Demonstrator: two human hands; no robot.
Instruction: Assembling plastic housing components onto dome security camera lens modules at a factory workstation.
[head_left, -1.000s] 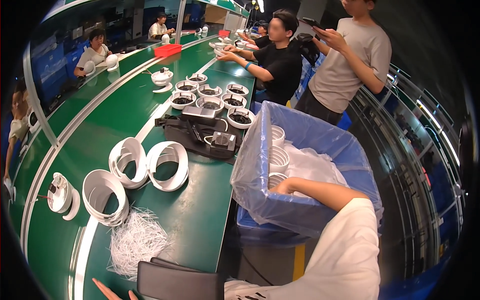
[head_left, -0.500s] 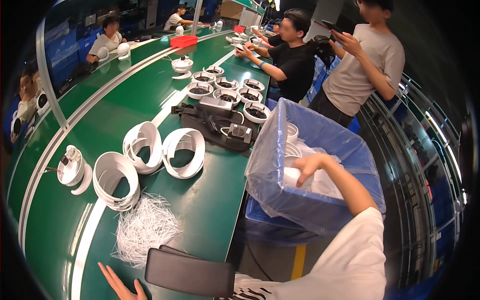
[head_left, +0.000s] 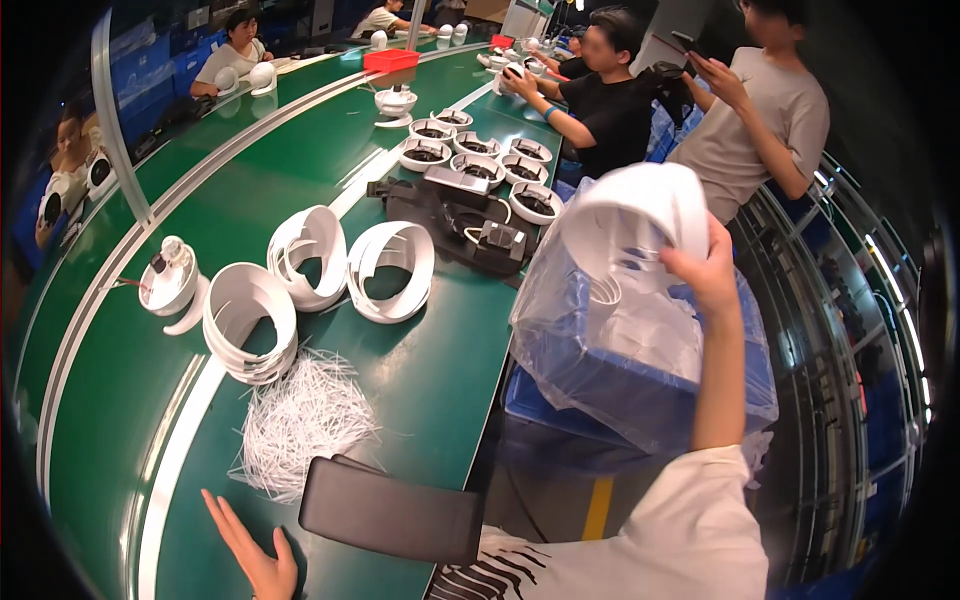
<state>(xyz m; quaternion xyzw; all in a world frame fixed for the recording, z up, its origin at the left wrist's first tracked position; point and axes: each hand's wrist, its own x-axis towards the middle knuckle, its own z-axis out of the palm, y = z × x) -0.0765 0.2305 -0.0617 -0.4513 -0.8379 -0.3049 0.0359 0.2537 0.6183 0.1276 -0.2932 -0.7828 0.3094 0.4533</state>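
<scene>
Some way right of frame centre, held a white ring (head_left: 640, 200) by its wall in the right hand (head_left: 712, 265), probably light, stiffish and slick, best gripped there, with the left hand (head_left: 262, 562) spread empty at lower left.

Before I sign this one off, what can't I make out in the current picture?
In the head view:
- Part of the blue bin's contents: hidden by the white ring in the right hand.
- The left forearm: cut off by the lower edge, below the left hand.
- Tabletop behind the dark slab: covered by it.
- Details of the farthest white parts: too small.
</scene>
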